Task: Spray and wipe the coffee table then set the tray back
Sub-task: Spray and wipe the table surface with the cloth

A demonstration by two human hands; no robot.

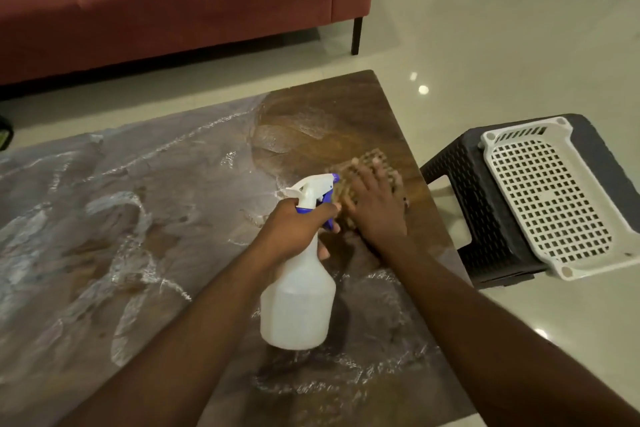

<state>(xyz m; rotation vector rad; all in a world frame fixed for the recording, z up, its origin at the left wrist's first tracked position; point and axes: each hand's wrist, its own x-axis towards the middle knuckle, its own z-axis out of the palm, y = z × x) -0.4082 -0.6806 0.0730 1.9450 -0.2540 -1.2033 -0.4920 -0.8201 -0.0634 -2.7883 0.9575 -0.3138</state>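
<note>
The coffee table (145, 218) has a brown and grey marbled top with wet streaks and fills the lower left. My left hand (294, 229) grips the neck of a white spray bottle (298, 305) with a blue trigger, held above the table. My right hand (374, 204) lies flat, fingers spread, on a tan checked cloth (377, 158) near the table's right edge; the hand and cloth are blurred. A white perforated plastic tray (550, 198) rests on a dark stool to the right, off the table.
The dark woven-pattern plastic stool (481, 218) stands close to the table's right edge. A red sofa (173, 0) with a dark leg runs along the far side. Glossy light floor tiles (502, 45) surround the table.
</note>
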